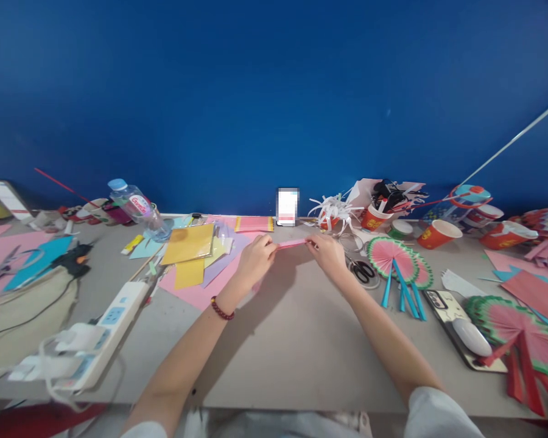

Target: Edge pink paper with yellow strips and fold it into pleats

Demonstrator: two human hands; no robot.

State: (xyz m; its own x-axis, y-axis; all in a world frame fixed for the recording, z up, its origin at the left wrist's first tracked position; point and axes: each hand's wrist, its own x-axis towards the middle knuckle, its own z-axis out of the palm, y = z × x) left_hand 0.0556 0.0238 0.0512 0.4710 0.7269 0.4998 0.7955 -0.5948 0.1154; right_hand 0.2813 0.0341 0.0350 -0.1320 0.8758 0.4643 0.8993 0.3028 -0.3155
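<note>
A narrow folded strip of pink paper [292, 244] stretches between my two hands, above the middle of the table. My left hand [258, 258], with a dark red bead bracelet at the wrist, pinches its left end. At the right end, the fingers of my right hand [327, 252] are closed on the same strip. Behind my hands lies a pink paper piece with yellow edges [254, 224]. A phone [287, 207] stands upright against the blue wall. Two watermelon-coloured paper fans [393, 260] with blue handles rest to the right, near black-handled scissors [364, 274].
Left are yellow paper sheets [190, 243], a tilted plastic bottle [139, 207], a white power strip [112, 331] and a glue gun [75, 258]. Right are red paper cups [439, 234], a white mouse [472, 337] on a phone [442, 304], and a red-handled fan [506, 328].
</note>
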